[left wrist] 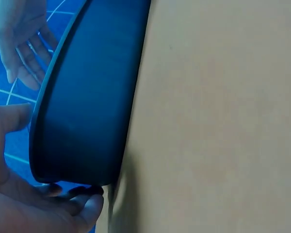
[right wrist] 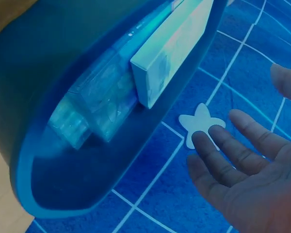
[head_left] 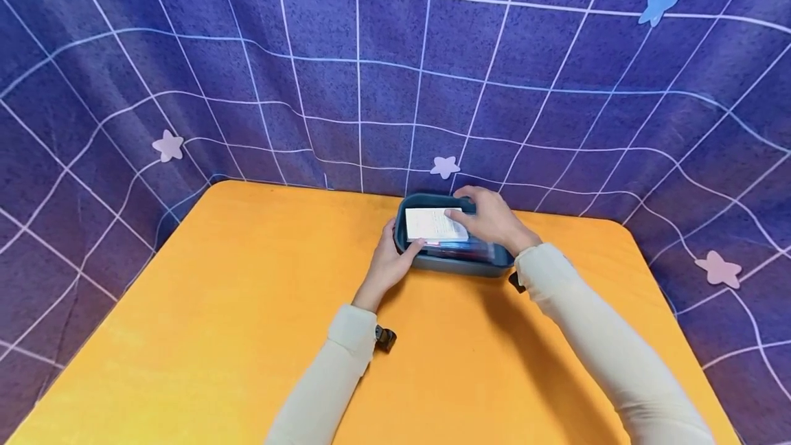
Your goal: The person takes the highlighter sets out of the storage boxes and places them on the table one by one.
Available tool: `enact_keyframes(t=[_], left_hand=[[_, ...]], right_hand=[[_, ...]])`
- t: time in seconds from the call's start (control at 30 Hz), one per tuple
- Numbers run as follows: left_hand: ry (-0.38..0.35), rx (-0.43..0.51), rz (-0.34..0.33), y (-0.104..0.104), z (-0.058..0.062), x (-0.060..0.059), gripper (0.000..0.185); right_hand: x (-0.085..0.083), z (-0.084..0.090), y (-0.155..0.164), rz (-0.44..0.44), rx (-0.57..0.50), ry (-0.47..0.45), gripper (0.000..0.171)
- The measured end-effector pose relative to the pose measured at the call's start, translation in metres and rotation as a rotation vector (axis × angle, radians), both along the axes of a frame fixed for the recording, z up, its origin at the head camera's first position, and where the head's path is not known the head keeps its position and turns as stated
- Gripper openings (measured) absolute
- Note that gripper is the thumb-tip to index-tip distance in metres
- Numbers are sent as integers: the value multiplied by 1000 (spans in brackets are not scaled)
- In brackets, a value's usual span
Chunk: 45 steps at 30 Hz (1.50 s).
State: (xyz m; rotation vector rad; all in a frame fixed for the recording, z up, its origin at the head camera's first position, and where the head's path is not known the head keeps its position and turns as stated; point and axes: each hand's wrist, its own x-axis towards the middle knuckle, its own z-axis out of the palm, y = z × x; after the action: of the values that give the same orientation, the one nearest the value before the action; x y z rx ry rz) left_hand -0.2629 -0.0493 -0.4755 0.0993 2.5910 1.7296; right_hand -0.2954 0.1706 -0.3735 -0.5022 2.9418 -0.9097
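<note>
A dark grey-blue oblong bin [head_left: 454,266] stands near the back edge of the table. My left hand [head_left: 388,263] grips its left end, the thumb at the rim and the fingers curled round the outer wall [left wrist: 82,97]. Inside the bin a flat white box with fine print [head_left: 432,224] leans beside a clear plastic case [right wrist: 106,92]. My right hand [head_left: 491,222] hovers over the right part of the bin. In the right wrist view its fingers [right wrist: 242,150] are spread and loosely bent, apart from the white box, with nothing held.
An orange-yellow cloth [head_left: 247,307] covers the table. Behind it hangs a blue curtain [head_left: 383,74] with a white grid and star shapes, close to the bin's far side. Another translucent item [right wrist: 70,121] sits beside the case in the bin.
</note>
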Motion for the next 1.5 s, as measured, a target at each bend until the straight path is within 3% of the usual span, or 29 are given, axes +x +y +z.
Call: enact_keyframes(t=[0.3,0.57,1.0,1.3,1.5], left_hand=[[-51,-10,62,6,-4,-5,82],[-66,-9,104,9,-5,-8,79],[-35,-14,83,13,-5,-11,74],[-33,-29,83,12,-4,-15,74],[-33,-28,76,12,-4,-16,73]], right_hand=[[-15,-11,-6,29,35,-11,53],[-28,-13,-10,79,35,-79,51],[-48,-19,-10,139,60,-135,45],[-61,-14,-13,185,88,-160,44],[-68,-18,-17,204,137,-237,46]])
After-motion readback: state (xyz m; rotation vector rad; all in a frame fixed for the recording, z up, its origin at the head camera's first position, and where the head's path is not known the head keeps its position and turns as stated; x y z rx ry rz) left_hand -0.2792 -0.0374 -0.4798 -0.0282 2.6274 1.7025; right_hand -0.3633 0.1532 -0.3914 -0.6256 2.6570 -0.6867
